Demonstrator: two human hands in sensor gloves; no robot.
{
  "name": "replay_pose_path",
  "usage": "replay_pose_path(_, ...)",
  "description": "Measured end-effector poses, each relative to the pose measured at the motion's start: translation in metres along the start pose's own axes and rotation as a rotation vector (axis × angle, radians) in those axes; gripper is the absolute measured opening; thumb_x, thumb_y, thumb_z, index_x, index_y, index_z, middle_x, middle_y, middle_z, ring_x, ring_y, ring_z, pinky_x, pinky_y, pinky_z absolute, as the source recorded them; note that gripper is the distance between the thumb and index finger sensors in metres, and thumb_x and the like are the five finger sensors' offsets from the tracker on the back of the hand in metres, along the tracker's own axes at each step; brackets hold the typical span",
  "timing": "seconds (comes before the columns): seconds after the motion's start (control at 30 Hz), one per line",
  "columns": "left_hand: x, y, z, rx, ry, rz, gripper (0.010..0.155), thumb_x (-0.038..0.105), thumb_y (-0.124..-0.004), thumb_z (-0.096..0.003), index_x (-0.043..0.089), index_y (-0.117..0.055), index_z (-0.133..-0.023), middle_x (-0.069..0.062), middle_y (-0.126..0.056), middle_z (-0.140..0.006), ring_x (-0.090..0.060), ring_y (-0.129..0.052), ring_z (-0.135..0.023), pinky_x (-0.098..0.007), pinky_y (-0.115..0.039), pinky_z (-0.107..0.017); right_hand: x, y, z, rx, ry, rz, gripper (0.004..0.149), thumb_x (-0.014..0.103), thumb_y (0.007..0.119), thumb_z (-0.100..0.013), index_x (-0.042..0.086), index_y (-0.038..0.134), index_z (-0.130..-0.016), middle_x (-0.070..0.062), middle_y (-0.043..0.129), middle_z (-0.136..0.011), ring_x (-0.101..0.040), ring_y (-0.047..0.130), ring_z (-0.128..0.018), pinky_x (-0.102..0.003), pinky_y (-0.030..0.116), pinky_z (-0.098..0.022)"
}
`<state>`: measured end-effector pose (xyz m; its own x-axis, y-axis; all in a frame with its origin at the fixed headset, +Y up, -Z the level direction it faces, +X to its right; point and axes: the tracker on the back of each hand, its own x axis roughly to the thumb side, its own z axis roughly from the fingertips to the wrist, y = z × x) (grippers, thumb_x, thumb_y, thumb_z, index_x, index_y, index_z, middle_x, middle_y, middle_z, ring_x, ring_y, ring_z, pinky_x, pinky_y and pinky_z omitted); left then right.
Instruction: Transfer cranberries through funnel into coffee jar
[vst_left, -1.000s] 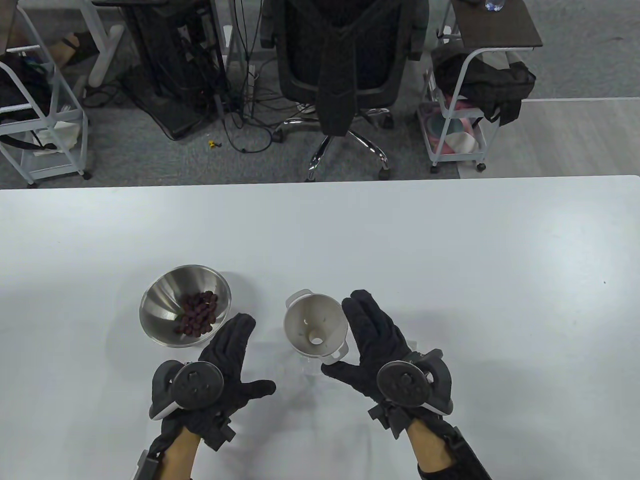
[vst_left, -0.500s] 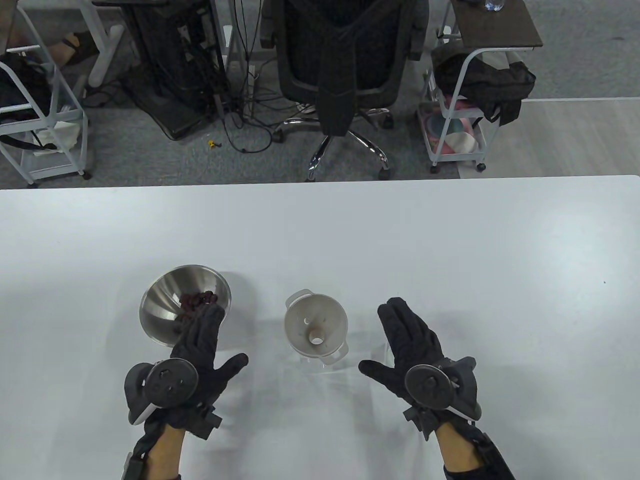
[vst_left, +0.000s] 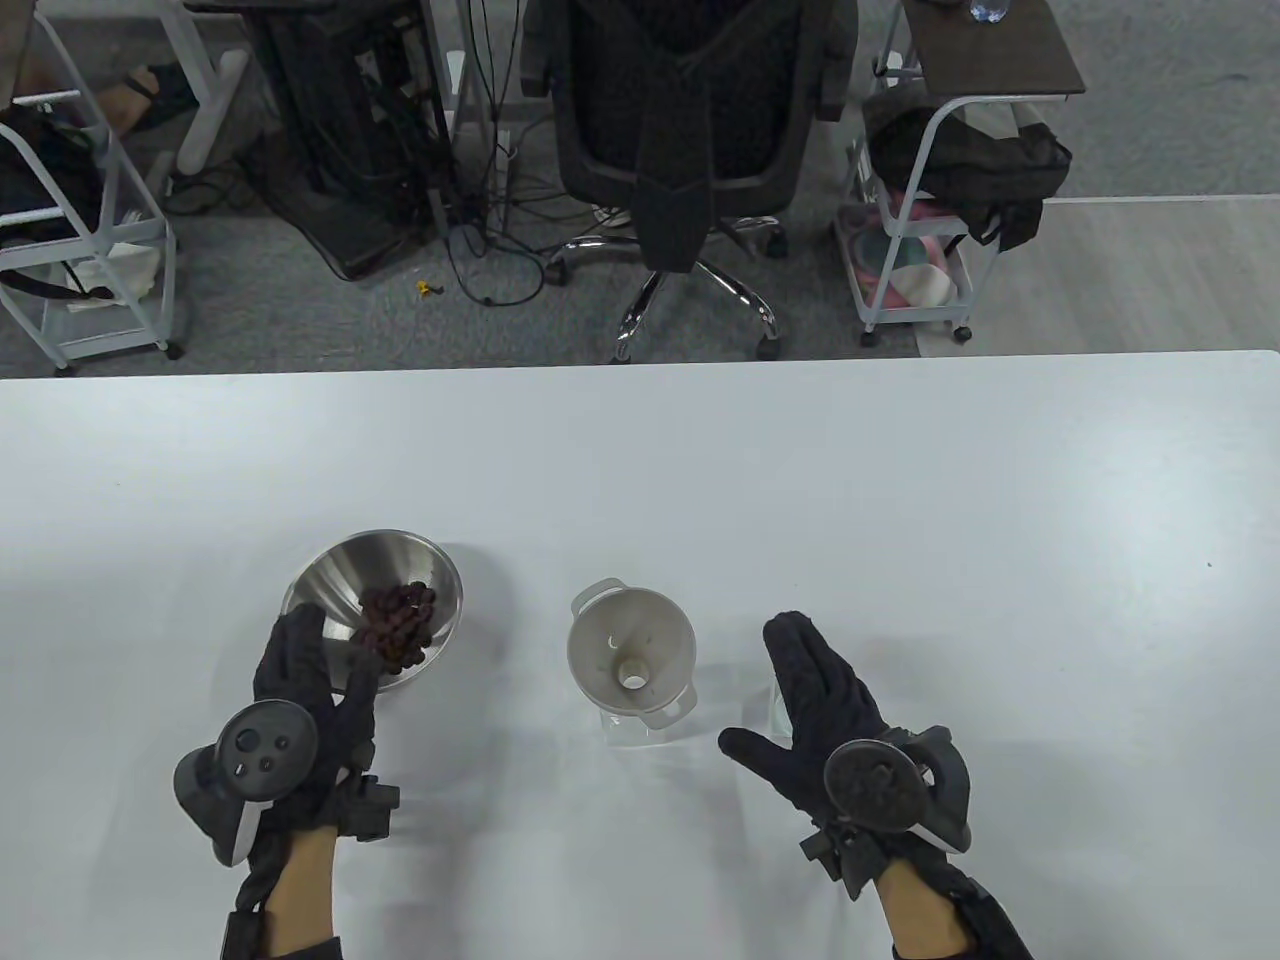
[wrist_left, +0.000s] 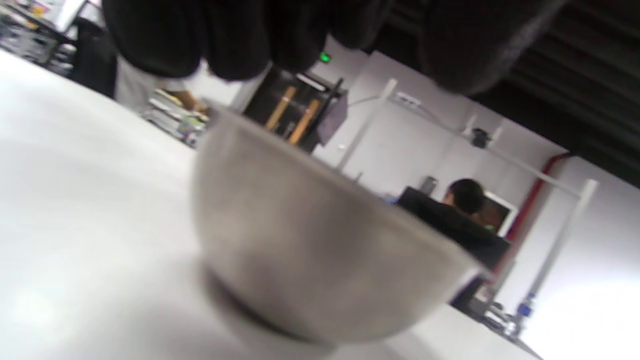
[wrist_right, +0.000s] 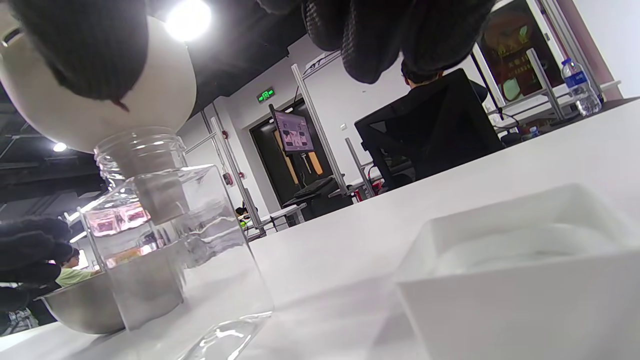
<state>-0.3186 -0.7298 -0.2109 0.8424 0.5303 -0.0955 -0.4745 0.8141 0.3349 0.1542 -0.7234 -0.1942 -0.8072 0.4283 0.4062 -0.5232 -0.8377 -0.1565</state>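
A steel bowl holds dark red cranberries at the left. A white funnel stands in the mouth of a clear glass jar, with nothing in its cone. My left hand is at the bowl's near left rim, fingers reaching over the rim and thumb beside it. The left wrist view shows the bowl close below the fingers, blurred, with a gap between them. My right hand is open and flat, empty, to the right of the funnel and apart from it.
A clear square lid lies on the white table under my right hand. An office chair and carts stand beyond the table's far edge.
My left hand has moved left from between bowl and funnel to the bowl's near rim. My right hand has drawn back to the right, away from the funnel.
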Motion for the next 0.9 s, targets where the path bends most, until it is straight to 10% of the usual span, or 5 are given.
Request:
replay_pose_path(0.17, -0.01, -0.012, -0.002, -0.037, 0.095, -0.075, 0.093, 0.056, -0.075, -0.0507, 0.001, -0.031, -0.112, -0.037, -0.036, -0.11, -0.06, -0.057, -0.094, -0.064, -0.066, -0.059, -0.002, 0.0, 0.0, 0.0, 0.012, -0.032, 0.098, 0.069, 0.076, -0.051, 0.021, 0.024, -0.118, -0.018, 0.04, -0.124, -0.041, 0.066, -0.109, -0.057, 0.065, -0.075)
replay_pose_path(0.4, -0.02, -0.026, -0.009, -0.077, 0.218, -0.045, 0.097, 0.055, -0.076, -0.0509, -0.011, -0.032, -0.107, -0.039, -0.054, -0.103, -0.048, -0.088, -0.074, -0.058, -0.077, -0.049, -0.001, 0.002, 0.0, 0.005, 0.003, -0.042, 0.097, 0.069, 0.075, -0.051, 0.021, 0.024, -0.118, -0.018, 0.04, -0.124, -0.041, 0.066, -0.109, -0.057, 0.065, -0.075)
replay_pose_path(0.9, -0.038, -0.035, -0.024, -0.148, 0.354, 0.045, 0.081, 0.039, -0.075, -0.0558, -0.022, -0.043, -0.099, -0.005, -0.102, -0.059, -0.011, -0.104, -0.008, -0.029, -0.091, -0.006, 0.004, 0.005, 0.001, 0.024, -0.024, -0.054, 0.095, 0.07, 0.072, -0.053, 0.02, 0.023, -0.118, -0.018, 0.042, -0.123, -0.041, 0.066, -0.109, -0.057, 0.065, -0.074)
